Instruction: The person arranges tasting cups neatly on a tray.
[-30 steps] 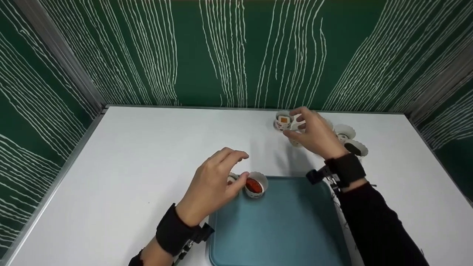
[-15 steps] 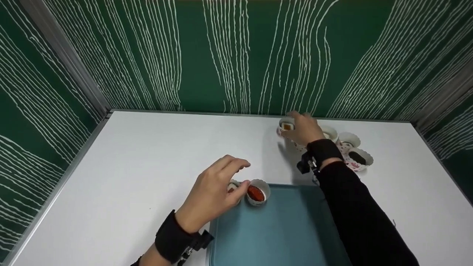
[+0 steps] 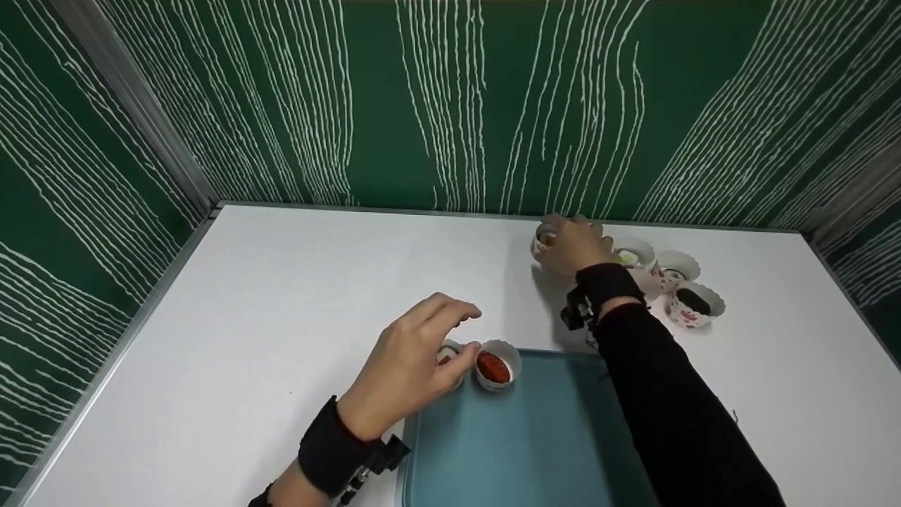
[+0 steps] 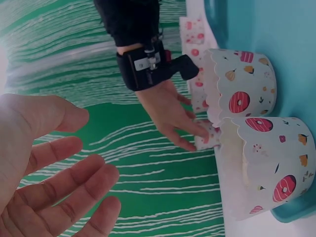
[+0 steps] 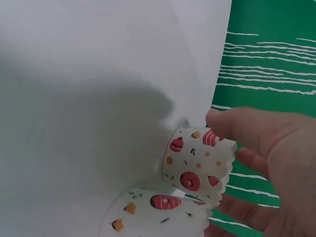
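At the far edge of the white table, my right hand (image 3: 578,246) grips a small paper baking cup (image 5: 197,160) with an orange-and-white piece inside. In the right wrist view the thumb lies at its side near the scalloped rim, fingers beyond it. My left hand (image 3: 408,359) hovers over the tray's far left corner, holding nothing, its fingers loosely bent. Beside its thumb stands a paper cup with a red oval piece (image 3: 497,366); a second patterned cup (image 4: 271,168), next to that one, is partly hidden behind the left hand in the head view.
The blue-grey tray (image 3: 528,436) lies at the front. Several more paper cups cluster right of my right hand, including one with pale green contents (image 3: 633,252) and one with a dark piece (image 3: 693,303). A green wall (image 3: 394,169) with white lines borders the table.
My right hand has moved left and down onto the cup at the back and closed around it. My left hand stays in nearly the same place.
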Demonstrator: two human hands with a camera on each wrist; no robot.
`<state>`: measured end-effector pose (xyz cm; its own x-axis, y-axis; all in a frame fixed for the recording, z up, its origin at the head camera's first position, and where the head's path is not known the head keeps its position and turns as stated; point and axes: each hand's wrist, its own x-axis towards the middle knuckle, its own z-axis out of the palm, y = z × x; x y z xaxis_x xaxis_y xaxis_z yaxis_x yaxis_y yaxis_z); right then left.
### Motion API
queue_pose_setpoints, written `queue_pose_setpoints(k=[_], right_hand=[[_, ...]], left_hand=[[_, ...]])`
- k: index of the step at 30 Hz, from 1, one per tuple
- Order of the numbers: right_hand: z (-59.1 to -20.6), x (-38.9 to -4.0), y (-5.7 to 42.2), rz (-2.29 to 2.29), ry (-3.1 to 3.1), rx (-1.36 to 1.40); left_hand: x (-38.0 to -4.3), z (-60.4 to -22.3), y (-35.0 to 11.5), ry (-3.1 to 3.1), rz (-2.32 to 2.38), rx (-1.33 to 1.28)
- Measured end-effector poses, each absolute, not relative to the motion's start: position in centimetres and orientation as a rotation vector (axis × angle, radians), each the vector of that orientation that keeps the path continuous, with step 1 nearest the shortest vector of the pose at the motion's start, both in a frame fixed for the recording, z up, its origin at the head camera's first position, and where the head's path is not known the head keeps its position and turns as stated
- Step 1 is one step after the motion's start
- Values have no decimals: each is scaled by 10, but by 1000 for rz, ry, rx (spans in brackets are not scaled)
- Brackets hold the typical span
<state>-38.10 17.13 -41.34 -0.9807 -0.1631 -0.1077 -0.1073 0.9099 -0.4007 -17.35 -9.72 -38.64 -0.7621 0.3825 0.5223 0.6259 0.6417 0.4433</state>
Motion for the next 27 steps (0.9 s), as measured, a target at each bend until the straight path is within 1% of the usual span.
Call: queue_pose_setpoints(k=[12,21,27], right_hand=[[-413,-374,148,-527,2977,-214],[-419,-374,136,-575,2973,-389],[-422,-372,135,-623,2947,-408]], left_hand=[[-173,-383,-99,-2475,-888,-799],[-173,-381,-100,-2477,-883,-807],[-174,-382,-99,-2471,-881,-811]])
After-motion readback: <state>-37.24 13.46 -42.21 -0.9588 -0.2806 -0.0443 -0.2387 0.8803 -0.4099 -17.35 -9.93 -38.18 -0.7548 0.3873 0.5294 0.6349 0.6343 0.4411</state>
